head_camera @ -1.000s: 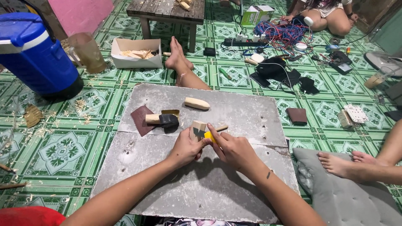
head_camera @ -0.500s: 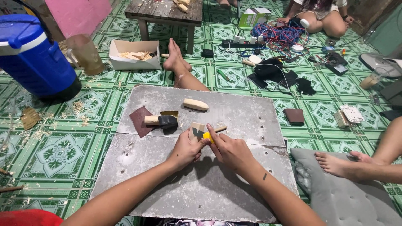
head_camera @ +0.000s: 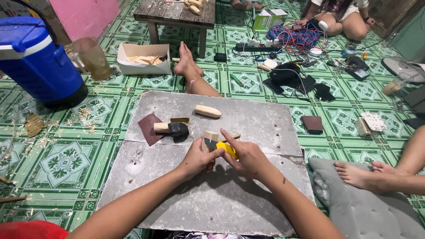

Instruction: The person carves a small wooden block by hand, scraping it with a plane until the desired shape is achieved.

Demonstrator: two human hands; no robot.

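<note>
Centrally, on the grey board [head_camera: 248, 119], a small pale wood block [head_camera: 210, 136] was gripped by the left hand [head_camera: 197, 157], fingers curled round it, its long axis roughly upright. Just to its right, a yellow-handled knife [head_camera: 226, 149] was pinched in the right hand [head_camera: 249, 158], blade laid against the block.

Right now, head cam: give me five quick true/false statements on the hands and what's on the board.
1. The left hand holds a small wood block. True.
2. The right hand holds a red knife. False: the cutter is yellow.
3. A carved wood piece lies on the board beyond the hands. True.
4. The sandpaper lies right of the hands. False: it lies to their left.
5. The blue cooler stands on the board. False: it stands on the floor, far left.
</note>
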